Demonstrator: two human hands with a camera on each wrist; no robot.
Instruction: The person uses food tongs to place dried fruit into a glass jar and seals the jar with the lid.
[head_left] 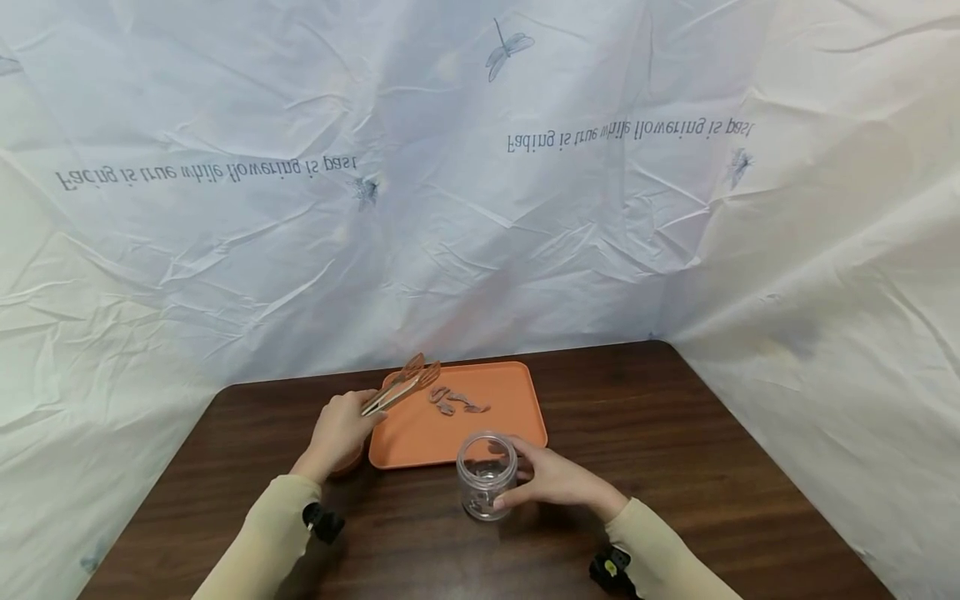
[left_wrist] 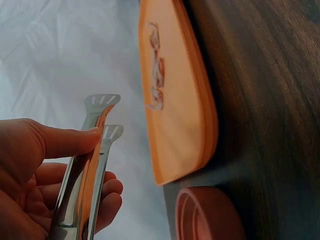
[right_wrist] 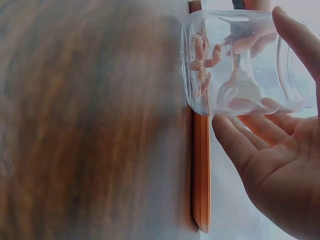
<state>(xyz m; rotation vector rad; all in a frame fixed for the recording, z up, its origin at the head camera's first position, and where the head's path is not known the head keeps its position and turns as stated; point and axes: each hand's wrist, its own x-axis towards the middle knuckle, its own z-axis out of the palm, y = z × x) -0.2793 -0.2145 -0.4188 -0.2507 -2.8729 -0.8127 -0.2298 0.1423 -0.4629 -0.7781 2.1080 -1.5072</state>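
My left hand (head_left: 336, 433) grips a pair of metal tongs (left_wrist: 89, 172), thumb on one arm and fingers curled round the other. The slotted tips point up and away, over the left back corner of an orange tray (head_left: 405, 446). Several thin, wrinkled, brownish strips (head_left: 450, 398) lie on that tray. With my right hand (head_left: 558, 479) I hold a clear, lidless jar (head_left: 472, 493) at the tray's front edge, thumb on the near side and fingers on the far side. A few similar strips (right_wrist: 201, 62) sit at the jar's bottom.
A reddish-brown round lid (left_wrist: 212, 215) lies left of the tray, mostly hidden below my left hand in the head view. The dark wooden table (head_left: 637, 417) meets a hanging white printed cloth (head_left: 450, 208) at the back and sides.
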